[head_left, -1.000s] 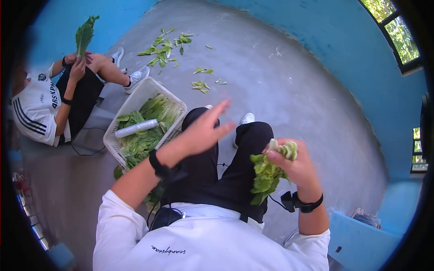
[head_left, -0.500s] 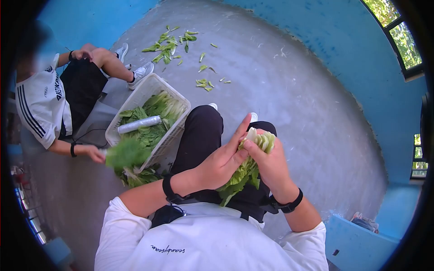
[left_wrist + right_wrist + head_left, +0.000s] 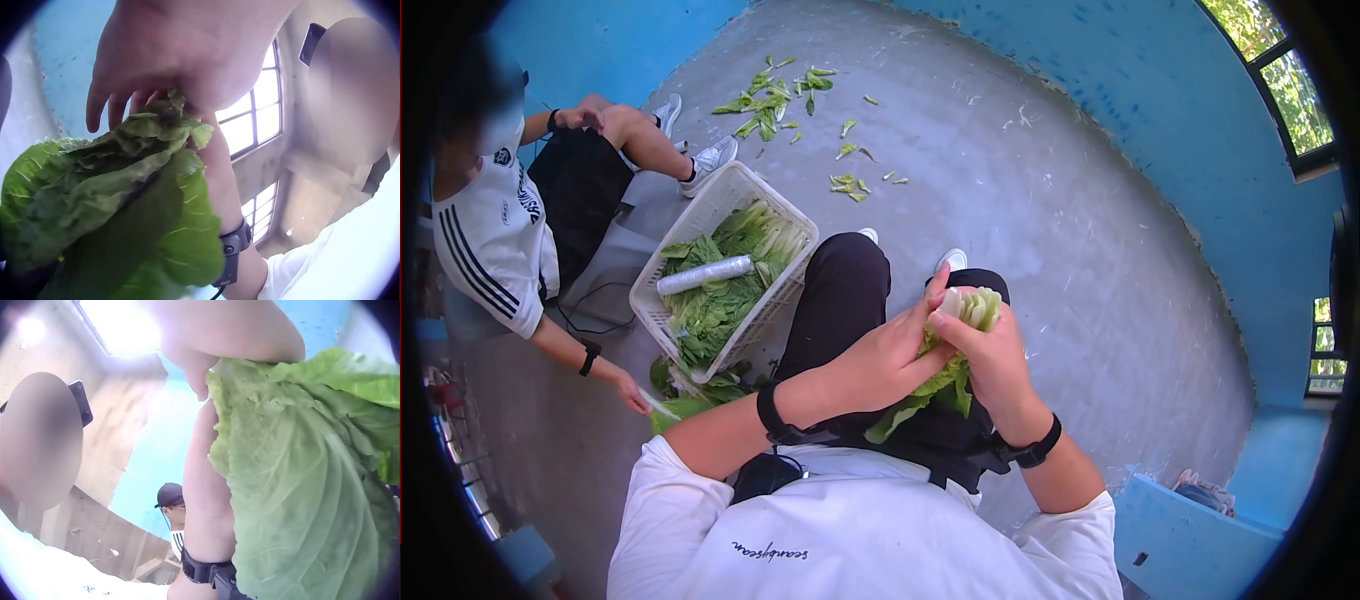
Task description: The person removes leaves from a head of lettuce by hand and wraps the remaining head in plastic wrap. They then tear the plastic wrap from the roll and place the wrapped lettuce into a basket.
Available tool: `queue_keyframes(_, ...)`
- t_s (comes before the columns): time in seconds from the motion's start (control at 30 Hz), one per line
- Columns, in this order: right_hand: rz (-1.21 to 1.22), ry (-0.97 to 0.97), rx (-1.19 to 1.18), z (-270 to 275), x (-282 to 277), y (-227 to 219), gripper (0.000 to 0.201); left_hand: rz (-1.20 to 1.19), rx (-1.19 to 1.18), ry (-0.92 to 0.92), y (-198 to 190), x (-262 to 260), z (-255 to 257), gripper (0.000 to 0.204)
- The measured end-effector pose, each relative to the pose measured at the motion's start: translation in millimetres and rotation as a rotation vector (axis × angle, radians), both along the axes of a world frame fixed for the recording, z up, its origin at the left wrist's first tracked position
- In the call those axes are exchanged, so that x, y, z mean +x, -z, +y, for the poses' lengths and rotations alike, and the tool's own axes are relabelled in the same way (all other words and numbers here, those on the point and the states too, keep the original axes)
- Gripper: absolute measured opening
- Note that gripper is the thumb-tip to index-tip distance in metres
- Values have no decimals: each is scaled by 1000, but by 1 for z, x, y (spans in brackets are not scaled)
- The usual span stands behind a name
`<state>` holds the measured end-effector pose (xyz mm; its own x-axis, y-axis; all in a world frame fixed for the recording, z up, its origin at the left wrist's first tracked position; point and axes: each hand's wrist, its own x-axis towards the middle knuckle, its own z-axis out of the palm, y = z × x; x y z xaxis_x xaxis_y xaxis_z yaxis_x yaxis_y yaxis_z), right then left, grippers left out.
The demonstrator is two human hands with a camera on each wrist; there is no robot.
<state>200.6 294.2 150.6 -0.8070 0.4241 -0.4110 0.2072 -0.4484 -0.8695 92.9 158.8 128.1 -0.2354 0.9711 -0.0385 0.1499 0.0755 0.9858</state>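
Note:
Over my lap in the head view, my right hand [image 3: 990, 355] grips a bunch of leafy greens [image 3: 972, 308], its thumb laid across the pale stems. The stem ends point up and away from me, while the leaves hang down toward my lap. My left hand [image 3: 885, 365] lies against the left side of the bunch, fingers extended along the stems and thumb over the leaves. Seen from the left wrist, broad green leaves [image 3: 125, 206] spread below the palm. The right wrist view shows a large leaf [image 3: 300, 481] hanging under the right hand [image 3: 237, 331].
A white plastic basket [image 3: 795, 215] of greens stands left of my knee, with a clear wrapped roll [image 3: 705, 275] on top. More greens [image 3: 720, 388] lie beside it. Another person [image 3: 500, 230] sits at left, hand on a leaf stem. Loose leaves [image 3: 765, 105] are scattered on the floor.
My left hand has come in from mid-air to the bunch, and my right hand has moved it left toward the middle. The other person's hand has lowered a leafy green beside the basket.

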Motion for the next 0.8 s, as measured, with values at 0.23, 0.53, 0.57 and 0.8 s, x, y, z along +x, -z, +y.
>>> queue_keyframes(0.23,43,73,-94,0,4,7,9,-97,-41,18,6,6,-1,87)
queue_keyframes(0.53,141,73,-104,18,0,-6,9,-440,-201,11,10,-1,18,108)
queue_keyframes(0.57,173,48,-126,21,3,-5,11,-381,-225,58,8,-8,18,109)
queue_keyframes(0.8,415,-35,-212,15,3,0,27,-502,4,154,2,-8,24,93)
